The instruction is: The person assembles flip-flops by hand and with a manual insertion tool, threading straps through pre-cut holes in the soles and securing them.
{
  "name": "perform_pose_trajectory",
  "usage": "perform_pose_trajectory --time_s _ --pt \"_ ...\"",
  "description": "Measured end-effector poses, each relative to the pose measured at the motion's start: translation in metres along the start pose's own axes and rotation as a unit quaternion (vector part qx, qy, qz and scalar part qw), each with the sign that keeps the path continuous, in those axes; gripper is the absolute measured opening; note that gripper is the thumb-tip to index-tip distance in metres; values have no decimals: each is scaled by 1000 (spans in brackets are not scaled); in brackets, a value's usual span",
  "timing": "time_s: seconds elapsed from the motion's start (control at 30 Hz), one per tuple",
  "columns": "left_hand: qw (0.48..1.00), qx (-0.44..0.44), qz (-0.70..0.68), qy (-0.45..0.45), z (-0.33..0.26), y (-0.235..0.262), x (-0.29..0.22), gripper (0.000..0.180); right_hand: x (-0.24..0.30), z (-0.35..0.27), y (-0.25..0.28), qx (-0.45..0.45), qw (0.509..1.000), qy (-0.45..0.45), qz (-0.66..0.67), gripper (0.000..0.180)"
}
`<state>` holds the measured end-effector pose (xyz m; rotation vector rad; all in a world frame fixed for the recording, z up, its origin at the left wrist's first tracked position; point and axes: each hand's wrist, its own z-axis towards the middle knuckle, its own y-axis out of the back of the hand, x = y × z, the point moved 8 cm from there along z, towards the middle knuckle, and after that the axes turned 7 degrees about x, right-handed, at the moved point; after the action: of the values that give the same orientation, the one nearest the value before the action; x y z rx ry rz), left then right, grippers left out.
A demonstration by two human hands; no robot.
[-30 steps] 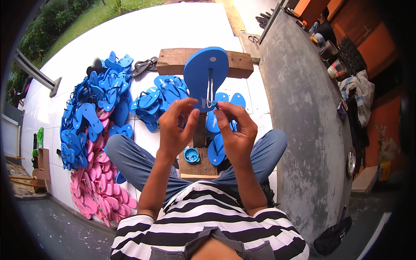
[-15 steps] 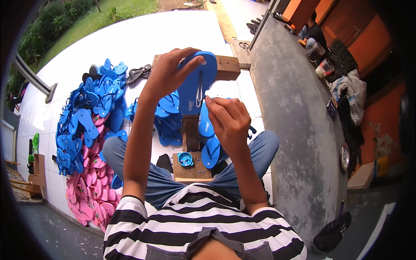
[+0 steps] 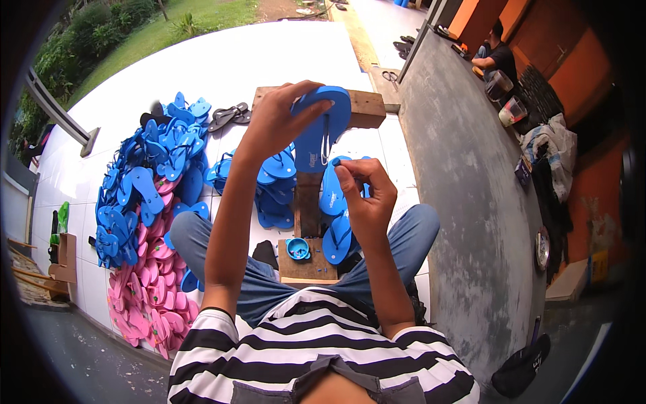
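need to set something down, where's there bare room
The grey concrete is bare between the right knee and the white sack. So is the white floor beyond the wooden beam, up to the grass. Crowded: heaped blue sandals and pink sandals leftward; the board with its blue bowl.

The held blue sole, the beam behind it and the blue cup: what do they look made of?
Sole: probably foam or rubber, matte; even colour, little shine.
Beam: apparently wood, unpainted; brown, squared, unevenly toned.
Cup: likely plastic, smooth; bright uniform blue, though coated metal can't be ruled out.
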<state>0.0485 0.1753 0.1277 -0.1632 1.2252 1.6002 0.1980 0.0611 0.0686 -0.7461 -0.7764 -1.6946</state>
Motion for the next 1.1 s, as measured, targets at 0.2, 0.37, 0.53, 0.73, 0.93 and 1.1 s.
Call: perform_pose_trajectory --time_s 0.2,0.37,0.53,0.73,0.93,1.1 --pt "1000 -10 18 -1 -1 0 2 36 -7 2 -8 25 999 -10 23 11" --pt "1000 1 23 16 0 -1 5 35 -5 -1 -11 24 1000 -18 6 10" --pt "999 -24 42 -19 -2 0 3 34 6 12 -10 70 997 -17 -9 7" --pt "1000 -6 -1 5 -2 0 0 32 22 42 -7 147 972 7 -185 10" --pt "991 -36 -81 -97 -45 -8 -25 19 31 33 14 70 988 39 -130 29" --pt "981 -72 -168 -61 -47 -18 -18 20 -12 45 -32 171 976 -65 121 37"
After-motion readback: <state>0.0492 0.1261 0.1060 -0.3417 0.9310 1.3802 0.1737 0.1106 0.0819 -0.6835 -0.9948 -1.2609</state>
